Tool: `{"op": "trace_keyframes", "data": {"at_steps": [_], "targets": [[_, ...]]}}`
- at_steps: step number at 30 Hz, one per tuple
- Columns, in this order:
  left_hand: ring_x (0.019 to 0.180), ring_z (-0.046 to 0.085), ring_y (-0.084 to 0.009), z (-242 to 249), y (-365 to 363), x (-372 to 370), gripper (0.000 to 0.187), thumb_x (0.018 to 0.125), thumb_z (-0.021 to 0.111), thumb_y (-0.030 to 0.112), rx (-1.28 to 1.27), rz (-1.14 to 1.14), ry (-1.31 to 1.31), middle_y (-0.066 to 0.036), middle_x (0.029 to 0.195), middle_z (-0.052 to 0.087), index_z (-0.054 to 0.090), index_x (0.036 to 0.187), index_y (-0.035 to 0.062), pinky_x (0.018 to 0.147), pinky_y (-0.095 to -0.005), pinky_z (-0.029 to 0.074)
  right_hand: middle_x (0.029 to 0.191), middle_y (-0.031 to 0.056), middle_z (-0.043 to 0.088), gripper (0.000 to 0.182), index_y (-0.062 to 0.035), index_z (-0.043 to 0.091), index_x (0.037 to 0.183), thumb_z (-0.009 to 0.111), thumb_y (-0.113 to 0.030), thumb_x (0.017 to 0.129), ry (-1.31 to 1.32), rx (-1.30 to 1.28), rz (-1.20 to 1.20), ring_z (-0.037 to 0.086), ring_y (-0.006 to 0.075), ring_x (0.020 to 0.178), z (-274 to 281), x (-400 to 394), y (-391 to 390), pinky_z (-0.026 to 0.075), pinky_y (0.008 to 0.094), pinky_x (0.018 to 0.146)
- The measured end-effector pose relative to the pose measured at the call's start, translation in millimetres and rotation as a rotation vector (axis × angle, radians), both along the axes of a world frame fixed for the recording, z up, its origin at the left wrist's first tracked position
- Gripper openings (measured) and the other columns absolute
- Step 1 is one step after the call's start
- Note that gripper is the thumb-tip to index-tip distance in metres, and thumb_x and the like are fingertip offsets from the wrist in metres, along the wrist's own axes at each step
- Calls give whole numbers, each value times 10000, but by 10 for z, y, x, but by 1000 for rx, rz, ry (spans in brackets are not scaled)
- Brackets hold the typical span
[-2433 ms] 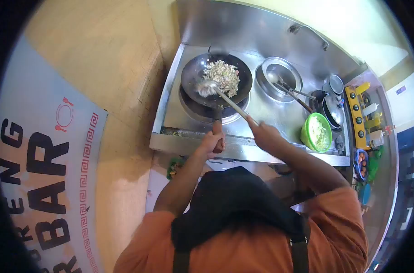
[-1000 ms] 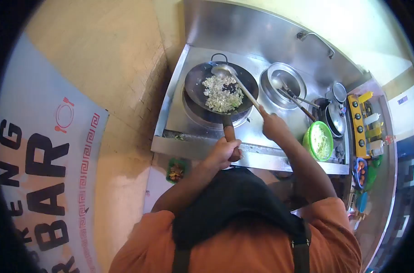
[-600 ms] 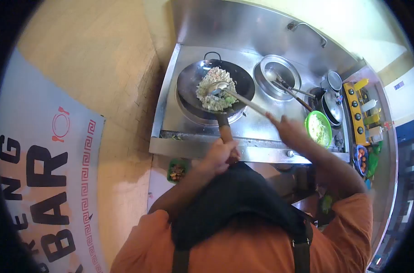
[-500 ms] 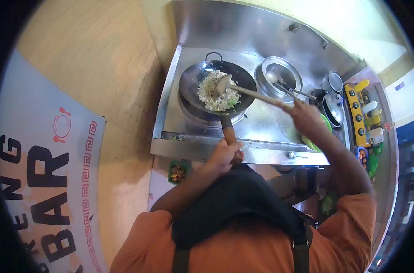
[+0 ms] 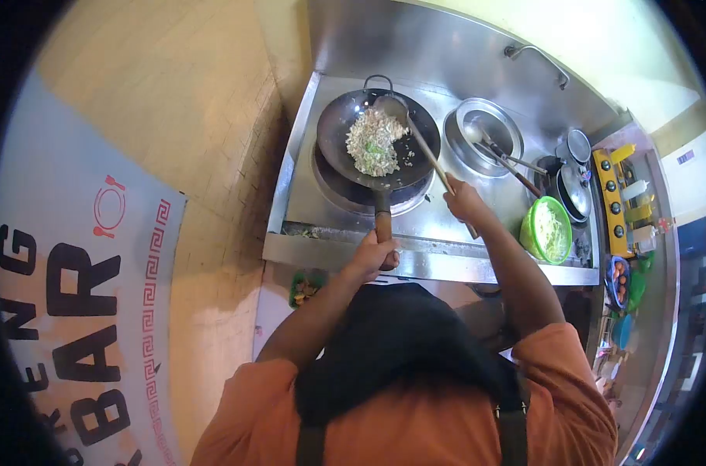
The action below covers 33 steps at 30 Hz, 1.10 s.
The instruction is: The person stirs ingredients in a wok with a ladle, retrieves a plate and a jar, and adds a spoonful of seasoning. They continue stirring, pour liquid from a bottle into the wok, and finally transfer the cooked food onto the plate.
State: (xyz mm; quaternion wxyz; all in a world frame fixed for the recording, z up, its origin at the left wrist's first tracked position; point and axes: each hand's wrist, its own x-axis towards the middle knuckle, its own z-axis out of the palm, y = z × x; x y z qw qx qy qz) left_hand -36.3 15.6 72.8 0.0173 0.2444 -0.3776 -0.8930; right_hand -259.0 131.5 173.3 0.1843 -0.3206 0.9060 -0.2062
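My left hand (image 5: 372,255) is wrapped round the wooden handle of a dark wok (image 5: 333,136), which sits over the left burner. In the wok lies a heap of rice (image 5: 372,132) with chopped green bits on it. My right hand (image 5: 466,202) grips the long wooden handle of a ladle (image 5: 426,147). The ladle's dark bowl rests by the far right inner side of the wok, at the edge of the rice.
Right of the wok stand a metal pot (image 5: 454,140) with utensils in it and a green basket (image 5: 555,229) of shredded pale vegetable. Lidded pans (image 5: 574,190), sauce bottles (image 5: 636,189) and eggs (image 5: 619,279) are farther right. A tap (image 5: 539,53) juts from the steel backsplash.
The ladle has swung from the middle of the rice to the wok's far side. My right hand has moved left and nearer, uncovering the green basket. The left hand keeps its hold.
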Motion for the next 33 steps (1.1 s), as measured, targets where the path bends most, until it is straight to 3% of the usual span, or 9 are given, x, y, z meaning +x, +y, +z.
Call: {"op": "trace_keyframes", "data": {"at_steps": [6, 9, 13, 15, 18, 24, 28, 30, 33], "targets": [[570, 580, -172, -192, 40, 26, 251, 856, 628, 78, -68, 0, -18, -69, 726, 550, 445, 1023, 42, 520, -336, 519, 579, 7, 496, 415, -99, 537, 1308, 523, -187, 902, -238, -92, 21, 474, 100, 420, -26, 258, 46, 417, 268, 378], [568, 581, -168, -37, -19, -15, 265, 853, 636, 83, -11, 46, -9, -66, 718, 553, 441, 1030, 51, 517, -338, 518, 556, 9, 465, 385, -94, 550, 1289, 508, -197, 921, -667, -208, -159, 464, 109, 416, 442, 312, -134, 411, 279, 374], [482, 535, -172, -20, -25, -15, 241, 857, 603, 58, 21, 110, -21, -89, 640, 543, 410, 997, 19, 458, -328, 476, 596, 75, 533, 361, -95, 544, 1268, 497, -198, 925, -525, 91, -59, 542, 188, 459, 602, 164, 313, 467, 347, 421], [465, 524, -169, -53, -59, -3, 251, 858, 610, 71, -48, 67, -16, -92, 660, 541, 404, 995, 25, 436, -328, 461, 720, 194, 627, 407, -94, 481, 1320, 470, -164, 920, 358, 81, 367, 642, 335, 622, 59, -21, 482, 518, 455, 566], [463, 523, -171, -9, -129, 16, 249, 858, 615, 84, 46, -47, -3, -87, 663, 545, 410, 987, 29, 424, -321, 446, 849, 265, 641, 454, -58, 422, 1349, 451, -112, 900, 240, 252, 191, 640, 431, 799, 229, 192, -129, 505, 517, 706], [512, 550, -180, 440, 23, 106, 237, 859, 617, 85, 94, 27, -87, -82, 662, 546, 417, 977, 37, 447, -317, 452, 863, 252, 659, 591, -41, 306, 1428, 451, -67, 856, 216, 550, 360, 663, 401, 785, 803, 947, 198, 508, 519, 689], [576, 574, -189, 854, 296, 85, 134, 855, 617, 74, 185, 36, -6, -81, 696, 549, 493, 890, 35, 524, -343, 499, 675, 182, 613, 494, -154, 404, 1414, 460, -156, 924, 217, 167, 315, 637, 309, 633, 704, 369, 227, 502, 488, 602], [585, 578, -198, 660, 213, 0, 139, 853, 615, 68, 142, 59, -37, -84, 697, 547, 486, 887, 28, 522, -345, 499, 649, 118, 589, 456, -132, 470, 1359, 476, -174, 905, -437, 124, 32, 580, 227, 508, 1300, 565, 214, 499, 397, 522], [567, 575, -193, 436, 113, -68, 207, 875, 585, 62, 197, 21, 91, -98, 699, 554, 419, 994, 29, 500, -339, 488, 652, 110, 589, 478, -126, 453, 1370, 513, -213, 905, -384, 217, 112, 561, 202, 490, 1357, 613, 445, 490, 360, 502]]}}
